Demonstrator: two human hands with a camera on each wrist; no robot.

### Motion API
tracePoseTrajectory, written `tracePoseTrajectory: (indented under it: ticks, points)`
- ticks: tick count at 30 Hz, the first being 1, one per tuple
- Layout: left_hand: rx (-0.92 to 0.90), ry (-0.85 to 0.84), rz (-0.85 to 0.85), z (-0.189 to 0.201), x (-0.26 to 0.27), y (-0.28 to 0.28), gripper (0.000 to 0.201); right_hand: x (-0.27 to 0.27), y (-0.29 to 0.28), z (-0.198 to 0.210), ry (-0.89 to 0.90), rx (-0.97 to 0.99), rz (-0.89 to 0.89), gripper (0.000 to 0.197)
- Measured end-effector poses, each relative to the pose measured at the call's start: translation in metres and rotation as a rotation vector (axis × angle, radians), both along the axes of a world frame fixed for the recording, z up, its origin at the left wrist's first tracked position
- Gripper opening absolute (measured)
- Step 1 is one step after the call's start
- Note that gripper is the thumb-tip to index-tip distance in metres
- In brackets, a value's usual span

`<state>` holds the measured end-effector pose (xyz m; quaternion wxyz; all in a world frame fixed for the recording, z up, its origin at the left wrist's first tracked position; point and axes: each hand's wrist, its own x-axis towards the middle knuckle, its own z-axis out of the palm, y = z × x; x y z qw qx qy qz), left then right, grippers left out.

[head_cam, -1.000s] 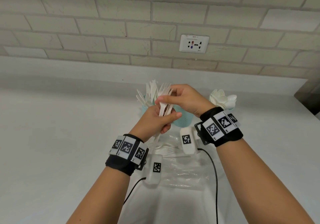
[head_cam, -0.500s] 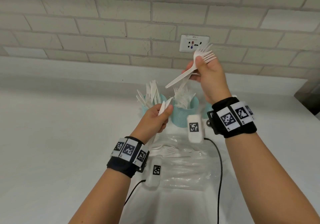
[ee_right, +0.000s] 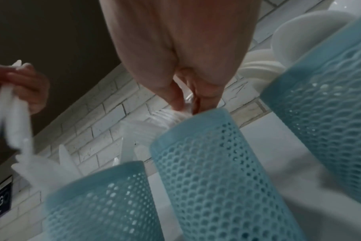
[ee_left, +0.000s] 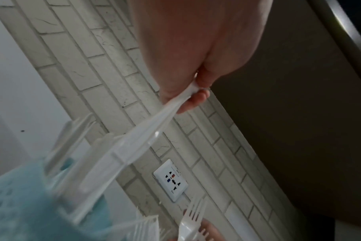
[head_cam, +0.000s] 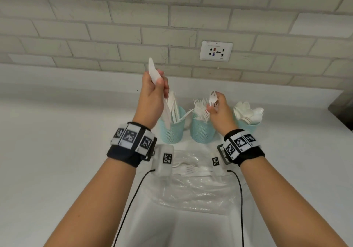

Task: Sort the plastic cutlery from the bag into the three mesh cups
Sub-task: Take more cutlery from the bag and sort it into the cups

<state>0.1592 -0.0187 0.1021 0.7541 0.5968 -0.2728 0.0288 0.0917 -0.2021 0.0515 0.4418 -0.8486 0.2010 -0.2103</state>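
Overhead, left hand (head_cam: pixel 152 96) grip pinching knife (head_cam: pixel 153 71), right hand (head_cam: pixel 219 111) pinching fork (head_cam: pixel 212 98); socket (head_cam: pixel 216 51) lettering unreadable.

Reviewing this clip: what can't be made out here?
- Count of knives the left hand holds: blurred in left wrist view, overlapped in head view.
- Right hand fingers on the fork: palm hides them in right wrist view.
- Cutlery left in the bag: wrist cameras and plastic glare cover it in head view.

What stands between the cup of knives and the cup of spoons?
The middle mesh cup, filled with forks, stands between the knife cup and the spoon cup; the head view shows it, right hand over it.
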Motion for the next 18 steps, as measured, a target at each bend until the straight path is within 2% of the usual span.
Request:
tracePoseTrajectory:
  ticks: [4, 8, 10, 13, 14, 16, 18]
  points:
    - [-0.035, -0.074, 0.042, 0.004, 0.02, -0.019, 0.025, 0.001, -0.001, -0.004, 0.028, -0.024, 0.028, 0.059]
    - [0.044, 0.026, 0.025, -0.014, 0.022, -0.041, 0.03, 0.002, -0.001, -0.004, 0.078, -0.086, 0.053, 0.058]
    - [0.219, 0.069, 0.019, -0.028, 0.021, -0.048, 0.029, 0.001, -0.001, -0.006, 0.194, -0.162, 0.13, 0.057]
    - [0.584, 0.035, 0.053, -0.043, 0.02, -0.05, 0.017, 0.003, 0.0, -0.008, 0.334, -0.227, 0.196, 0.061]
    - [0.674, 0.016, 0.065, -0.044, 0.019, -0.05, 0.019, 0.004, 0.0, -0.007, 0.355, -0.233, 0.199, 0.062]
    - [0.77, -0.051, 0.079, -0.043, 0.015, -0.048, 0.033, 0.005, 0.0, -0.003, 0.377, -0.217, 0.197, 0.063]
    - [0.84, -0.13, 0.101, -0.04, 0.014, -0.045, 0.037, 0.002, 0.0, 0.005, 0.383, -0.205, 0.19, 0.063]
